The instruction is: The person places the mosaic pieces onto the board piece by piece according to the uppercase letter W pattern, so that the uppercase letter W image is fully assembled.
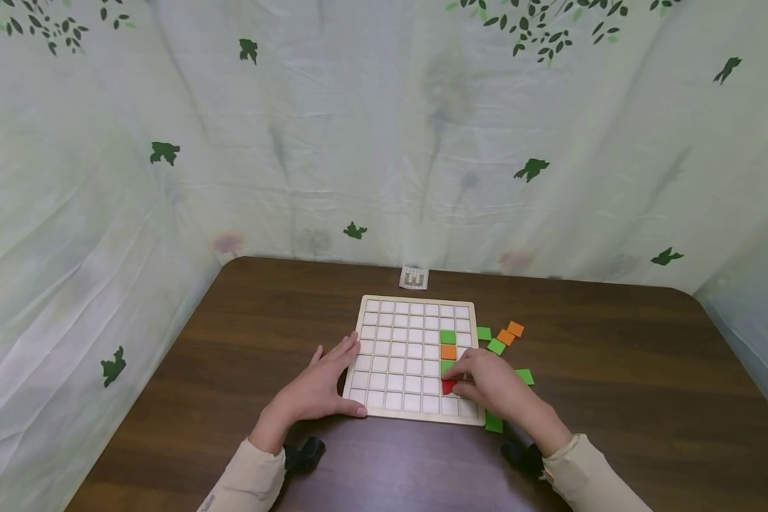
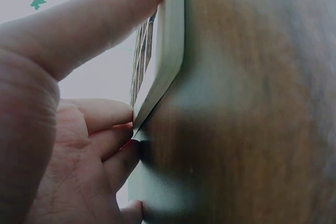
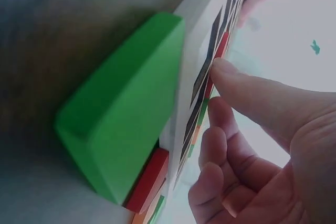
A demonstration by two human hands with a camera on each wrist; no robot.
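Observation:
A light wooden grid board (image 1: pixel 395 382) with white square cells lies on the table. In one column toward its right side sit a green tile (image 1: pixel 447 336), an orange tile (image 1: pixel 448 352), a second green tile (image 1: pixel 446 367) and, nearest me, a red tile (image 1: pixel 448 387). My right hand (image 1: pixel 496 382) pinches this red tile (image 3: pixel 222 47) between thumb and fingertips, low over the cells. Spread along the left side of the board, my left hand (image 1: pixel 316 387) has its thumb at the near-left corner and its fingertips against the left edge.
Right of the board lie loose green tiles (image 1: pixel 496 346) and orange tiles (image 1: pixel 515 328). A large-looking green tile (image 3: pixel 139 111) and another red tile (image 3: pixel 149 182) stand by the board's edge in the right wrist view. A small printed card (image 1: pixel 414 278) lies at the table's back edge, before a curtain.

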